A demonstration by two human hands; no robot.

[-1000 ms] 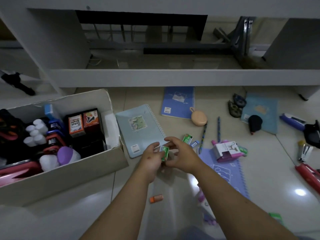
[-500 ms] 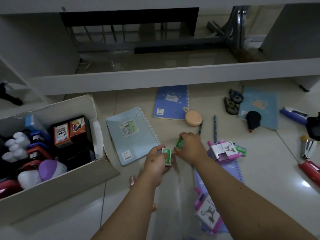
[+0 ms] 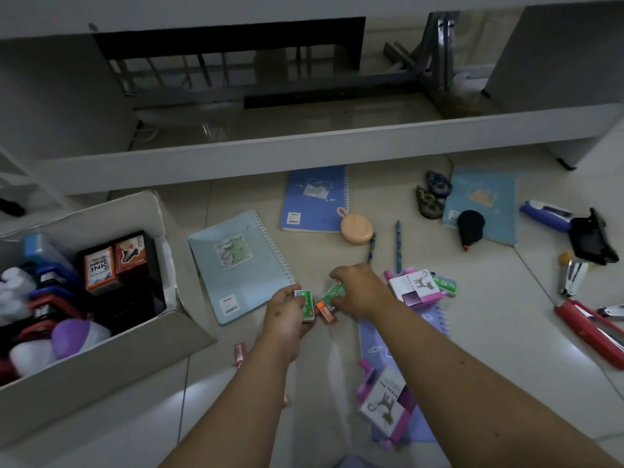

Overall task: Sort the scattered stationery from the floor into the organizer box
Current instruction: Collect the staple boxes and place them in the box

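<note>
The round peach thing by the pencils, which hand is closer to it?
Right. The right hand lies just below the round peach case; the left hand sits farther down and leftward, holding a green box.

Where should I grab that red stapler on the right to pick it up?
Grip the red stapler across the middle of its long body, coming from above with fingers on its two long sides. It lies flat on the floor, running diagonally, and the middle looks free of the metal tools beside its upper end.

The word "INK" stands on an orange-and-white carton [image 3: 99, 269] inside the organizer box [image 3: 101, 359].
</note>
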